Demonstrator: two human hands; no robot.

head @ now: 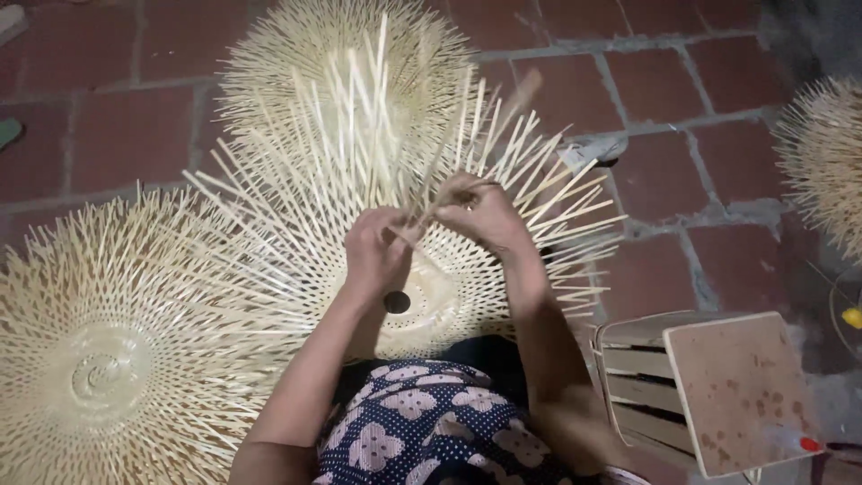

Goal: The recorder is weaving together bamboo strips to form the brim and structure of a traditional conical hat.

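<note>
Head view: a person is sitting over a round bamboo weave (296,260) that is lying on the brick floor (664,99) right in front of the lap. Its loose strips are sticking out all round and rising upright at the far side. The left hand (377,251) is closing its fingers around a few thin strips (431,202) just above the weave's dark centre hole (397,302). The right hand (480,211) is sitting just beside it, to the right and slightly farther off, pinching the same bunch of strips; the two hands are almost touching. One strip is running up and to the right from the right hand, blurred.

Taking the weave as landmark: a second, flatter weave (108,359) with a spiral centre is lying to its left, their edges overlapping. A third weave (341,63), domed, is standing behind it, partly hidden by the upright strips. A fourth weave (826,153) is showing well off to the right at the frame edge. To the lower right of the landmark, near the person's right elbow, a wooden stool (718,386) is lying tipped, its stained seat facing the camera. The person's patterned dark skirt (422,431) is covering the near rim of the weave.
</note>
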